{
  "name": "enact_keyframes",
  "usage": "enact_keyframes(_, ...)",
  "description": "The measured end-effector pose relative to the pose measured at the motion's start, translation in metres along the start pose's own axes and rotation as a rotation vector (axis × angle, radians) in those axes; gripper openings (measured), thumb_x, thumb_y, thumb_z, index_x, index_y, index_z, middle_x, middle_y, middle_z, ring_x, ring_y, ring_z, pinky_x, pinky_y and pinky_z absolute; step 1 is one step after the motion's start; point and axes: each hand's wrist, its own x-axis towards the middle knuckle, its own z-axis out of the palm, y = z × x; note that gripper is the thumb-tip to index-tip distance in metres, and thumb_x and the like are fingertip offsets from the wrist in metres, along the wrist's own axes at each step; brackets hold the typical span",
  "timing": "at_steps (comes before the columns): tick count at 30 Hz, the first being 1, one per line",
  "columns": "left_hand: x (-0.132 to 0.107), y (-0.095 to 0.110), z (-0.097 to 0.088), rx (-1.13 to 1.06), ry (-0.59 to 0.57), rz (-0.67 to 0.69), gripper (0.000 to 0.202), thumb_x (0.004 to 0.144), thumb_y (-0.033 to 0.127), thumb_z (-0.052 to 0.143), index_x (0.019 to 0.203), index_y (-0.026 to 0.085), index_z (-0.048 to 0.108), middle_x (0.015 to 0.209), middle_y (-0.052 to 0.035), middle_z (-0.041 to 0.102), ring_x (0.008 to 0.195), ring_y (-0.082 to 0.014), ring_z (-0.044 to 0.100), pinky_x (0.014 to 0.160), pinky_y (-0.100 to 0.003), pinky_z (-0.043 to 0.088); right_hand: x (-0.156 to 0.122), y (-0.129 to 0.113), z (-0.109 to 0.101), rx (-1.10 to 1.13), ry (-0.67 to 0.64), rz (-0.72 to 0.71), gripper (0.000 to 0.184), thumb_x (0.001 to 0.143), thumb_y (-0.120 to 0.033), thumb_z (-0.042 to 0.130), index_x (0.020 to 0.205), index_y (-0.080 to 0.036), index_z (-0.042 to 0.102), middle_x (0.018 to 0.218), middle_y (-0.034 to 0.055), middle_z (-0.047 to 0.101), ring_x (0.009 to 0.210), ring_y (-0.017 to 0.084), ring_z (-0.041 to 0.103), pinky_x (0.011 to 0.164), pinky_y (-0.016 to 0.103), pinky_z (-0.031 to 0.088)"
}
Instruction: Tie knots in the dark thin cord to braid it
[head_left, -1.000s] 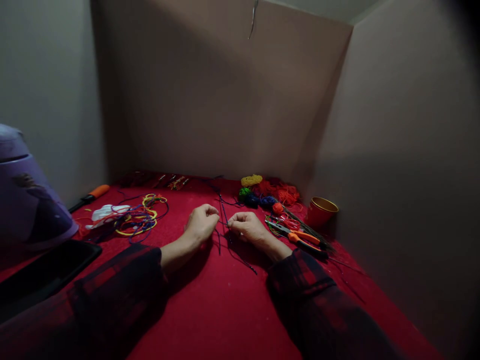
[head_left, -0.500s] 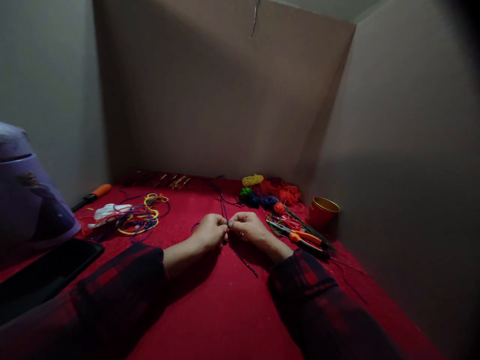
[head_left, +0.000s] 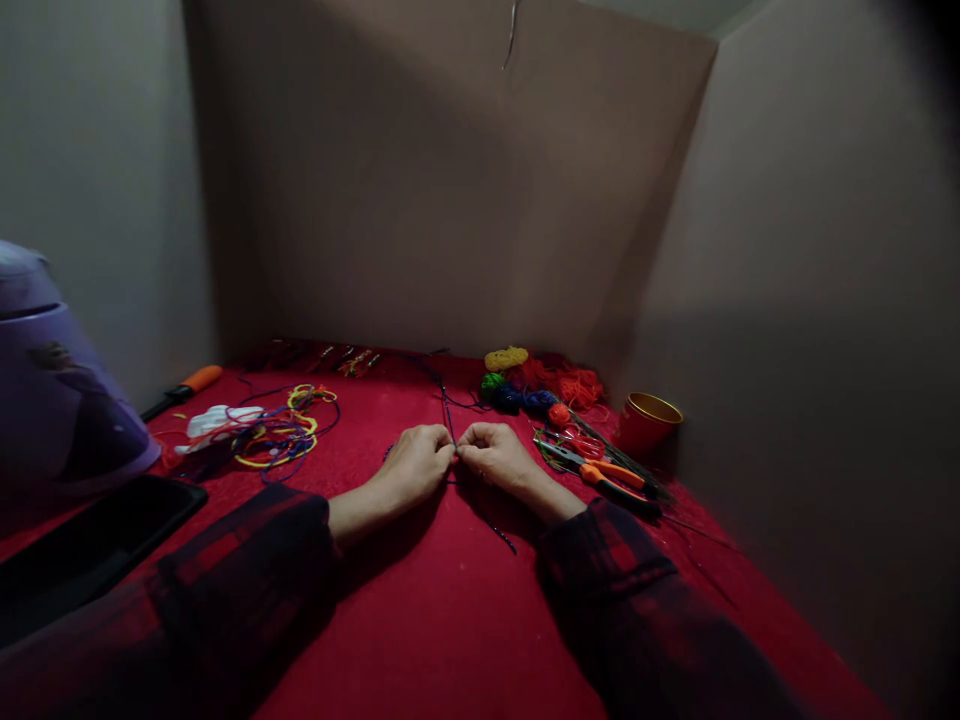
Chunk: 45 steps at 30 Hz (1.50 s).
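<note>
A thin dark cord (head_left: 448, 410) runs from the back of the red cloth down to my fingertips. My left hand (head_left: 416, 462) pinches it from the left side. Close against it, my right hand (head_left: 499, 458) pinches the same cord from the right, the fingertips of both hands almost touching. One loose cord end (head_left: 499, 532) trails over the cloth below my right hand, and a short piece shows beside my left hand. The spot where the cord is gripped is mostly hidden by my fingers.
Orange-handled pliers (head_left: 600, 472) and a red cup (head_left: 646, 422) lie to the right. Yarn bundles (head_left: 536, 385) sit at the back. Tangled coloured strings (head_left: 281, 430), a black tray (head_left: 105, 540) and a purple container (head_left: 67, 390) are on the left.
Both hands stay in nearly the same place, with only slight finger movement at the cord. The left fingers have tilted a little closer over it.
</note>
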Motion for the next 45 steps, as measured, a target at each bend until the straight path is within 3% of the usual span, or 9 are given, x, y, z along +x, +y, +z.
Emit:
enact_keyframes(7, 0.000, -0.001, 0.003, -0.119, 0.035, -0.089, 0.013, 0.067, 0.018, 0.044, 0.059, 0.016, 0.054, 0.055, -0.0003, 0.054, 0.053, -0.0112, 0.046, 0.050, -0.021, 0.030, -0.006, -0.004, -0.004, 0.080, 0.006, 0.014, 0.010, 0.069, -0.025, 0.052, 0.063, -0.017, 0.050, 0.050, -0.0045, 0.047, 0.040, 0.006, 0.039, 0.039, 0.018, 0.027)
enact_keyframes(12, 0.006, -0.005, 0.007, -0.332, -0.028, -0.202, 0.010, 0.064, 0.020, 0.046, 0.057, 0.015, 0.051, 0.049, 0.0015, 0.048, 0.046, -0.0095, 0.042, 0.044, -0.020, 0.027, -0.008, -0.004, -0.004, 0.073, -0.040, -0.066, 0.010, 0.067, -0.021, 0.055, 0.060, -0.014, 0.055, 0.051, -0.0035, 0.048, 0.046, 0.007, 0.040, 0.045, 0.019, 0.030)
enact_keyframes(19, 0.004, 0.000, 0.004, -0.583, -0.135, -0.281, 0.009, 0.061, 0.018, 0.046, 0.053, 0.015, 0.047, 0.038, 0.0061, 0.037, 0.033, -0.0047, 0.028, 0.037, -0.019, 0.018, -0.007, 0.001, -0.002, -0.009, -0.080, -0.080, 0.010, 0.066, -0.017, 0.055, 0.057, -0.014, 0.059, 0.052, -0.0021, 0.049, 0.049, 0.008, 0.040, 0.046, 0.019, 0.030)
enact_keyframes(25, 0.003, 0.002, 0.002, -0.637, -0.131, -0.297, 0.007, 0.059, 0.020, 0.050, 0.055, 0.014, 0.049, 0.039, 0.0053, 0.042, 0.034, -0.0047, 0.032, 0.037, -0.019, 0.020, -0.010, -0.001, -0.003, -0.220, -0.086, -0.181, 0.017, 0.072, -0.023, 0.055, 0.060, -0.014, 0.063, 0.052, -0.0018, 0.052, 0.049, 0.008, 0.040, 0.047, 0.020, 0.027)
enact_keyframes(31, 0.001, 0.006, -0.001, -0.769, -0.133, -0.330, 0.009, 0.061, 0.021, 0.051, 0.057, 0.016, 0.046, 0.038, 0.0080, 0.035, 0.031, -0.0036, 0.026, 0.036, -0.019, 0.015, -0.015, -0.007, -0.008, -0.776, 0.259, -0.272, 0.037, 0.082, -0.036, 0.046, 0.052, -0.017, 0.059, 0.055, 0.0025, 0.053, 0.051, 0.011, 0.041, 0.051, 0.026, 0.021)
enact_keyframes(34, 0.001, 0.008, -0.002, -0.798, -0.130, -0.328, 0.008, 0.060, 0.019, 0.051, 0.056, 0.016, 0.044, 0.039, 0.0078, 0.035, 0.031, -0.0030, 0.026, 0.036, -0.018, 0.015, -0.013, -0.007, -0.010, -0.813, 0.523, -0.160, 0.035, 0.084, -0.032, 0.044, 0.055, -0.017, 0.059, 0.064, 0.0054, 0.056, 0.056, 0.013, 0.046, 0.054, 0.026, 0.025)
enact_keyframes(36, 0.001, 0.008, -0.002, -0.815, -0.135, -0.328, 0.008, 0.060, 0.018, 0.050, 0.056, 0.016, 0.044, 0.039, 0.0079, 0.035, 0.031, -0.0028, 0.025, 0.035, -0.018, 0.014, -0.010, -0.007, -0.010, -0.721, 0.595, -0.165, 0.032, 0.085, -0.029, 0.043, 0.060, -0.017, 0.059, 0.070, 0.0065, 0.057, 0.062, 0.014, 0.049, 0.058, 0.025, 0.029)
enact_keyframes(41, 0.003, 0.004, 0.002, -0.743, -0.132, -0.323, 0.007, 0.060, 0.019, 0.051, 0.057, 0.015, 0.046, 0.038, 0.0070, 0.038, 0.031, -0.0038, 0.028, 0.036, -0.018, 0.016, -0.006, -0.010, -0.001, -0.374, 0.358, -0.243, 0.027, 0.086, -0.026, 0.040, 0.075, -0.018, 0.063, 0.072, 0.0043, 0.062, 0.066, 0.014, 0.054, 0.062, 0.023, 0.035)
enact_keyframes(45, 0.004, 0.000, 0.004, -0.661, -0.101, -0.282, 0.009, 0.059, 0.021, 0.054, 0.057, 0.015, 0.049, 0.040, 0.0059, 0.042, 0.035, -0.0049, 0.032, 0.038, -0.018, 0.020, -0.006, -0.009, 0.005, -0.382, 0.172, -0.214, 0.024, 0.085, -0.021, 0.041, 0.079, -0.018, 0.064, 0.070, 0.0031, 0.063, 0.063, 0.013, 0.053, 0.058, 0.022, 0.033)
